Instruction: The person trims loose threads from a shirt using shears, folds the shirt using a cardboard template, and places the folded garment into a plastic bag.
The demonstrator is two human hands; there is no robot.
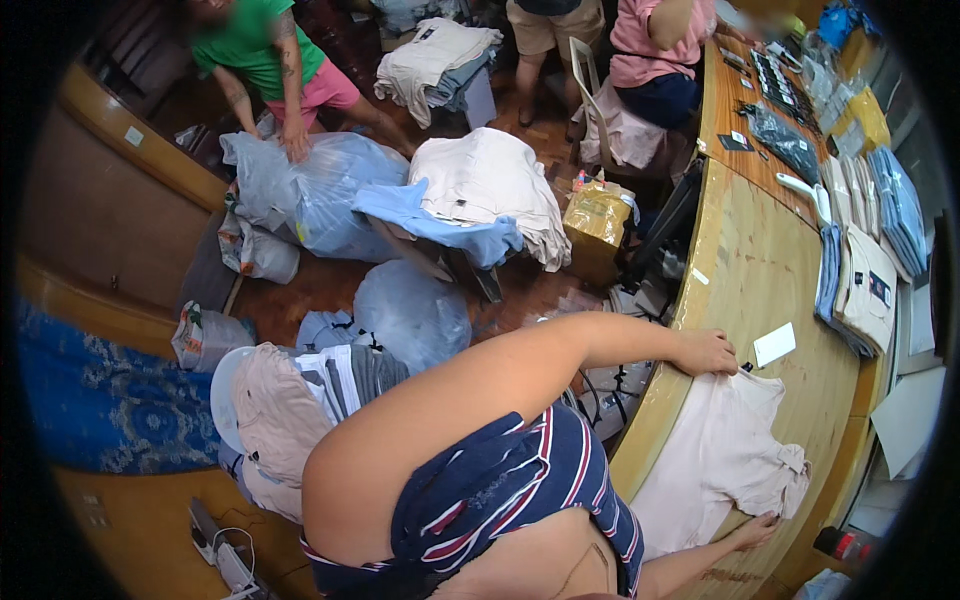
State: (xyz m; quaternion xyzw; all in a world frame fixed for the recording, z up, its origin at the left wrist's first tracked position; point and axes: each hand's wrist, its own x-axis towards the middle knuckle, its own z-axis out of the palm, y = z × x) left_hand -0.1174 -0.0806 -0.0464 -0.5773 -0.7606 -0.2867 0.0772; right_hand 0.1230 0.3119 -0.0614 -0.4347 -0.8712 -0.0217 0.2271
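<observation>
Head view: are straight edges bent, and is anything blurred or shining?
Head view: the edge of the wooden table bends and the corners are black; the head of the green-shirted person is blurred; the plastic bag under their hand shows glare.

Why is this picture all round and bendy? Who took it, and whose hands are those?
There's no robot here, just a person with bare hands. They wear a camera on their head that looks down; its very wide lens makes straight edges look curved. The big arm in the middle is theirs.

On the wooden table lies a pale pink garment. The left hand is at one end of it, beside a white card. The right hand is near a sleeve. I can't tell how tightly either one grips. Further along are folded clothes.
</observation>
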